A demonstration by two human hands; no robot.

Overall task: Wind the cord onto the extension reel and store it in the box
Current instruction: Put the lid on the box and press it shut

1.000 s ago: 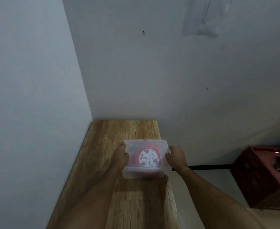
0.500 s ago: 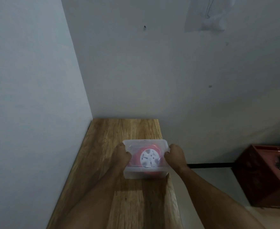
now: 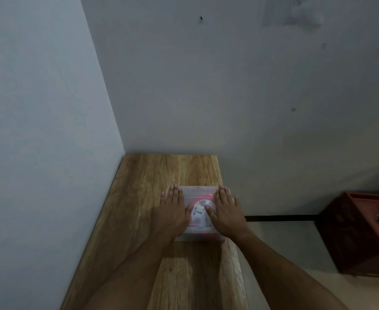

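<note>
I see two pale walls [image 3: 228, 86] meeting in a corner, and the wooden tabletop [image 3: 143, 198] running up into that corner along the left wall; off to the right, on the floor, stands a dark red crate [image 3: 352, 233] with something black inside that I cannot make out; a dark strip [image 3: 280, 218] runs along the base of the wall between the tabletop and the crate. On the tabletop, near its right edge, sits the clear plastic box [image 3: 198, 191] with its lid on; through the lid I make out the extension reel [image 3: 198, 212], red with a pale round hub, lying flat inside; the cord itself I cannot tell apart. My left hand [image 3: 172, 211] lies flat on the left part of the lid, fingers straight and pointing away from me; my right hand [image 3: 226, 211] lies flat on the right part in the same way, thumb reaching in over the hub; both hands are spread and press down, gripping nothing, with a gap of lid showing between them.
</note>
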